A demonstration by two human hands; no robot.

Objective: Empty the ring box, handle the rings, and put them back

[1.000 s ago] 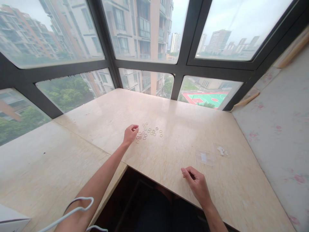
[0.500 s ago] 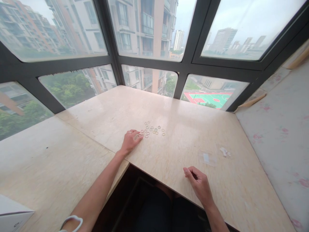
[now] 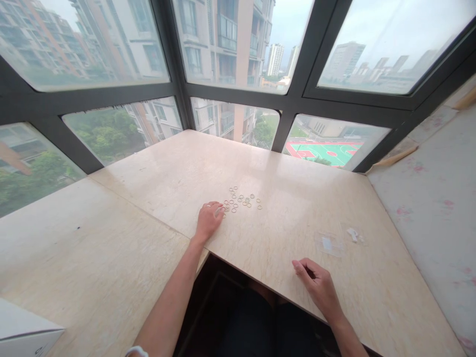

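Observation:
Several thin rings (image 3: 235,206) lie in a loose cluster on the pale marbled tabletop (image 3: 267,233). My left hand (image 3: 210,218) rests at the cluster's left edge, thumb and forefinger apart, fingertips at the nearest rings. Whether it touches one is too small to make out. A ring band shows on one of its fingers. Farther right, near the table's front edge, my right hand (image 3: 318,282) is closed, its fingers curled and the thumb against the forefinger. Anything inside that hand is hidden.
A clear plastic bag (image 3: 329,244) with a white label lies right of centre, beside another clear bag (image 3: 353,234) holding small white pieces. A white box (image 3: 28,329) stands at the lower left. Dark-framed windows (image 3: 238,96) border the back; a floral-papered wall (image 3: 435,208) rises on the right.
The view has shifted a little, so everything sits slightly farther right. My left hand stays at the rings' left edge with its fingers moved slightly. My right hand keeps its closed shape.

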